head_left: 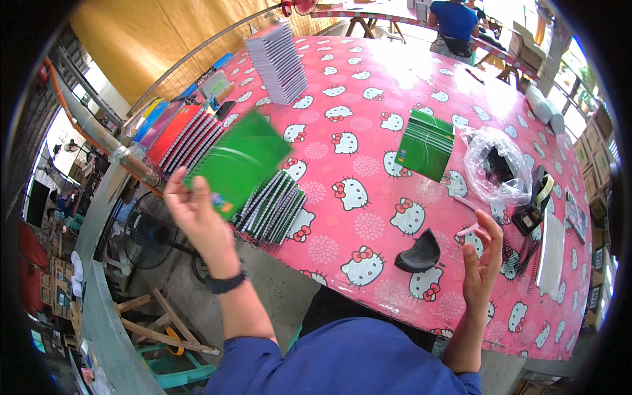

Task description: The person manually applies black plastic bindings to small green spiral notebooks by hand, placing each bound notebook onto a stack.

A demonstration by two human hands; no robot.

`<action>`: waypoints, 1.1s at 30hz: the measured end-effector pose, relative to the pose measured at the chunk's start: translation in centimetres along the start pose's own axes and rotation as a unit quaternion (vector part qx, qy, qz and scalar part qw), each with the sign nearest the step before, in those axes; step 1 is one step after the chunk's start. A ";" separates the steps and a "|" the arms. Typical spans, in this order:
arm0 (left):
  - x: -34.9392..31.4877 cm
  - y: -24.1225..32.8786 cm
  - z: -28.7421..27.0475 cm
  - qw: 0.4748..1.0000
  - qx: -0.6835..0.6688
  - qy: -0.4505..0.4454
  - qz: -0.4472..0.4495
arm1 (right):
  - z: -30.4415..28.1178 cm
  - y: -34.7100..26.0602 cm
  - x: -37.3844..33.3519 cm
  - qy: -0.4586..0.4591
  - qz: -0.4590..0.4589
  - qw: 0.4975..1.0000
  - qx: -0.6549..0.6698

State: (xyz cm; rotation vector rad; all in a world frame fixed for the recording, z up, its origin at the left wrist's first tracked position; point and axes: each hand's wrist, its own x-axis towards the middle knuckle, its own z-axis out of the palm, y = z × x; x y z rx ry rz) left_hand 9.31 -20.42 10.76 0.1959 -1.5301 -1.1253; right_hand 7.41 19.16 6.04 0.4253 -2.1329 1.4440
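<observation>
My left hand [203, 220] is at the left edge of a green spiral notebook [245, 158]. Its thumb overlaps the cover's edge while the fingers show beside it, loosely bent and not wrapped round it. That notebook lies tilted over a stack of spiral notebooks [271, 207] on the table's left side; whether it rests fully on them I cannot tell. Over the right front of the table, my right hand [484, 257] is raised, fingers apart, holding nothing. A black curved pad [419, 251] lies left of it. Farther back sits a small pile of green notebooks [426, 146].
A tall notebook stack [276, 64] stands at the far left, with red notebooks [184, 135] along the left edge. Right of centre are a clear plastic bag [498, 164] and a black device [528, 218]. A fan [150, 230] stands below the table. Another person [454, 21] sits far back.
</observation>
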 end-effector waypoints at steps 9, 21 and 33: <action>1.6 1.6 -0.2 0.856 0.408 0.011 0.317 | -0.5 3.3 -1.7 -0.095 0.024 0.988 -0.120; -14.5 -8.3 33.4 0.819 -0.004 -0.431 0.378 | -3.6 8.0 -6.6 -0.025 0.041 0.988 -0.149; -12.7 -8.2 35.4 0.735 0.066 -0.617 0.273 | -13.2 11.6 -4.7 0.154 0.146 0.946 -0.246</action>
